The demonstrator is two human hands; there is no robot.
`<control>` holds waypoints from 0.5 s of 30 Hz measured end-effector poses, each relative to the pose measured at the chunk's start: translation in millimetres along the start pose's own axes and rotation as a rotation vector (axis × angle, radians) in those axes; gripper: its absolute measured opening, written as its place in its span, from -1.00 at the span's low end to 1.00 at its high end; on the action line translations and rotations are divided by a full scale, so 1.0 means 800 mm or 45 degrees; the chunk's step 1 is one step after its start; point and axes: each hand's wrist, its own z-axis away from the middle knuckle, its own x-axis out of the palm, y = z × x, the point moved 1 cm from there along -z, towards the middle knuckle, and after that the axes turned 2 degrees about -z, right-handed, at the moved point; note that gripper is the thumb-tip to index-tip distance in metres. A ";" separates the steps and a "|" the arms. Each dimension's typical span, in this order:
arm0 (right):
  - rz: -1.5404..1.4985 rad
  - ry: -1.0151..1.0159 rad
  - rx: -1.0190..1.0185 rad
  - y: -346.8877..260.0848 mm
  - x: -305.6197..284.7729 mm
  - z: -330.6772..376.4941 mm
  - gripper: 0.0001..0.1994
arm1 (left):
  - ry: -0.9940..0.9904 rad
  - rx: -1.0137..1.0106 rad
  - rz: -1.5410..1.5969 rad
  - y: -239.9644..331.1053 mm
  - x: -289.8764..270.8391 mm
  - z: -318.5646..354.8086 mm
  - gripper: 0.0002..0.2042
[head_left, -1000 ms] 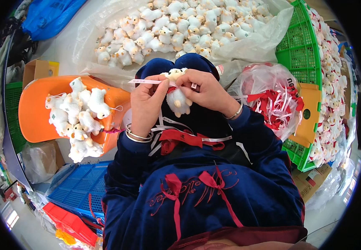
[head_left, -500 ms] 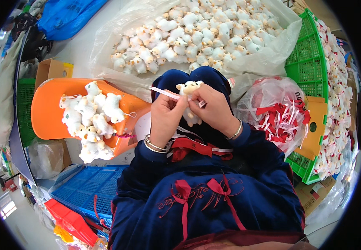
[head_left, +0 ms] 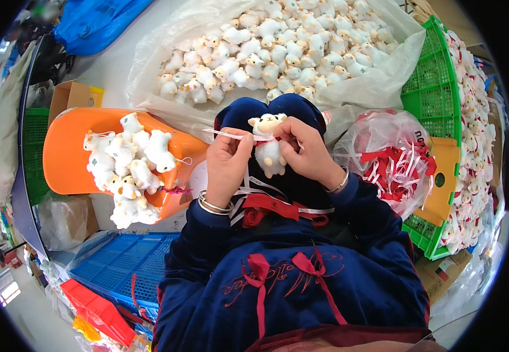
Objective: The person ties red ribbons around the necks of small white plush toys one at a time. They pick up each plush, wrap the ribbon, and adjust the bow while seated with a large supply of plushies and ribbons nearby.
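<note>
A white plush sheep (head_left: 270,154) with a cream face lies upright on my lap, a bit of red (head_left: 263,142) showing at its neck. Between thumb and fingers, my left hand (head_left: 227,167) pinches a white ribbon (head_left: 219,134) that stretches sideways across the sheep's neck. My right hand (head_left: 310,154) is closed at the other side of the neck, its fingertips pinching the ribbon there; they partly cover what they hold. On my lap below lie red and white ribbons (head_left: 271,209).
Several plush sheep (head_left: 123,155) sit on an orange chair (head_left: 63,149) at left. A plastic sheet (head_left: 149,70) ahead holds a big sheep pile. At right are a bag of red and white ribbons (head_left: 392,170) and a green crate (head_left: 433,82); a blue crate (head_left: 122,267) stands lower left.
My left hand has moved a little left and down, drawing the white ribbon outward. My right hand has shifted slightly right, and more of the sheep's body and the red at its neck show.
</note>
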 end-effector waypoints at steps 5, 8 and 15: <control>-0.101 -0.042 0.083 0.007 -0.003 0.002 -0.89 | -0.199 0.116 0.066 0.003 -0.009 0.007 -0.93; -0.118 -0.029 0.076 0.003 -0.002 0.001 -0.89 | -0.329 0.147 -0.014 0.004 -0.016 0.011 -0.91; -0.174 -0.049 0.122 -0.003 -0.002 -0.002 -0.89 | -0.536 0.054 0.044 0.011 -0.017 0.016 -0.97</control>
